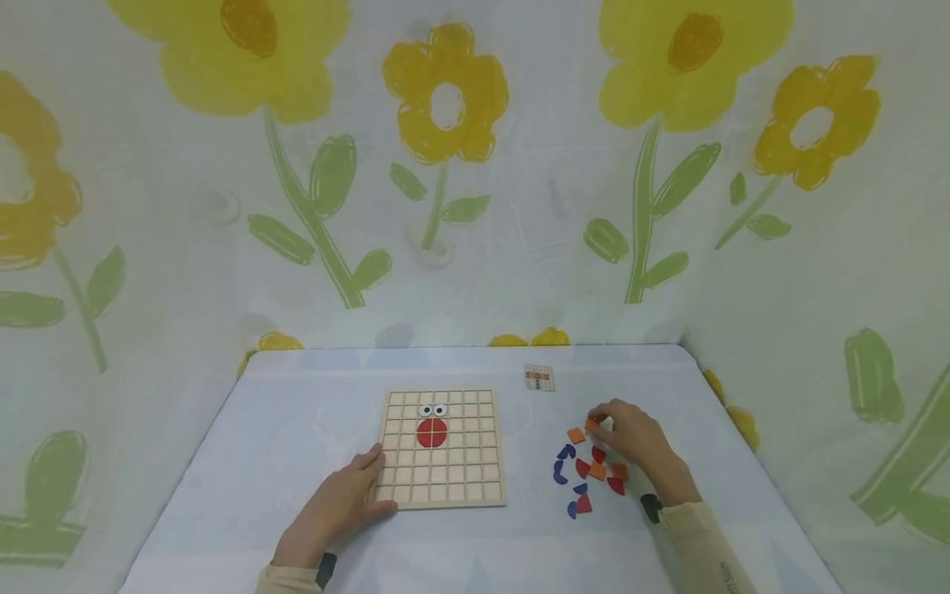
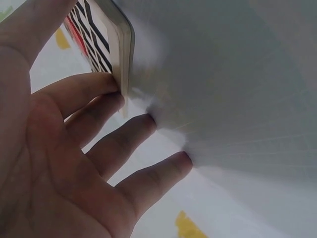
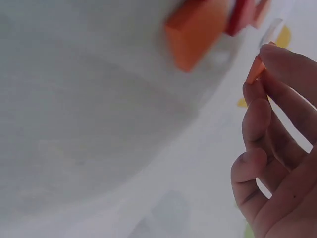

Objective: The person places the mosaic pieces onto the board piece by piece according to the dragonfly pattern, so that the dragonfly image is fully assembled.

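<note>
A wooden grid board (image 1: 420, 475) lies flat on the table. Two eye tiles (image 1: 433, 410) sit in its upper cells, and a red circle (image 1: 432, 433) of quarter pieces fills the cells just below. My left hand (image 1: 343, 500) rests at the board's near left corner, fingers along the left side and thumb by the front edge. In the left wrist view the fingertips touch the board's rim (image 2: 126, 57). On the right, my right hand (image 1: 637, 436) pinches an orange square tile (image 3: 255, 69) between thumb and fingers, above the loose pieces.
Loose pieces lie right of the board: orange squares (image 1: 576, 436), red quarter pieces (image 1: 583, 468) and blue curved pieces (image 1: 560, 473). A small pattern card (image 1: 539, 377) lies behind them. Flower-printed cloth walls (image 1: 475, 289) stand behind the table and at both sides.
</note>
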Available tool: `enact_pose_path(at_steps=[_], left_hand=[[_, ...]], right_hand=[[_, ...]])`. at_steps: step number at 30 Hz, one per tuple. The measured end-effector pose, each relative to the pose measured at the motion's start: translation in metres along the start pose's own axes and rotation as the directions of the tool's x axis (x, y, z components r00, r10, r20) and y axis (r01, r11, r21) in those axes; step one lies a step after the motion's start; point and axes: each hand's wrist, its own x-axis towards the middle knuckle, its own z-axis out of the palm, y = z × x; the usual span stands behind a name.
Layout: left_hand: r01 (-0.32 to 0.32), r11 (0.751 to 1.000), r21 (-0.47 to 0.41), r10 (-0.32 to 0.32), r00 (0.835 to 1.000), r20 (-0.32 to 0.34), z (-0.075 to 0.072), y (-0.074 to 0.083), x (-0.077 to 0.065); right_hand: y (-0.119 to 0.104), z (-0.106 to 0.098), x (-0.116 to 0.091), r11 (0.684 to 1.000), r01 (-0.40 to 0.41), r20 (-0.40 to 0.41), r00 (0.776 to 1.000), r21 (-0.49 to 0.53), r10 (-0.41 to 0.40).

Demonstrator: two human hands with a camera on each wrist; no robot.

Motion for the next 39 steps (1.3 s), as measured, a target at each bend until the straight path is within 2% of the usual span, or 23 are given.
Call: enact_pose_path(at_steps=[5,11,13,16,21,24,27,33,39], left_hand=[[0.0,1.0,0.0,0.0,1.0,-0.003,-0.001,0.0,0.0],[-0.004,1.0,-0.003,0.004,1.0,-0.003,-0.002,0.001,0.001],[-0.004,1.0,-0.003,0.004,1.0,0.0,-0.002,0.001,0.001],[-0.008,1.0,0.001,0.008,1.0,-0.004,-0.002,0.002,-0.001],[-0.008,1.0,0.0,0.008,1.0,-0.008,-0.003,0.003,-0.001],[-0.003,1.0,0.0,0.003,1.0,-0.003,-0.004,0.003,-0.002],[-0.005,1.0,-0.003,0.005,1.0,-0.002,-0.004,0.004,-0.002],[-0.01,1.0,-0.007,0.01,1.0,-0.013,-0.004,0.004,-0.002],[0.002,1.0,-0.007,-0.002,1.0,0.001,-0.003,0.004,-0.002]], right_hand=[[-0.01,-0.001,0.002,0.995,0.102,-0.065,0.993,0.012,-0.101],[-0.032,0.004,0.007,0.985,0.162,-0.087,0.984,0.049,-0.158],[-0.04,0.009,0.009,0.978,0.203,-0.116,0.974,0.049,-0.197],[-0.052,0.016,0.011,0.953,0.301,-0.198,0.937,0.034,-0.289],[-0.072,0.026,0.015,0.88,0.475,-0.311,0.836,-0.004,-0.452],[-0.083,0.029,0.018,0.849,0.527,-0.319,0.801,-0.027,-0.507],[-0.094,0.033,0.021,0.828,0.56,-0.309,0.78,-0.045,-0.544],[-0.116,0.042,0.026,0.806,0.591,-0.278,0.77,-0.025,-0.574],[-0.134,0.05,0.034,0.802,0.597,-0.244,0.78,0.013,-0.576]])
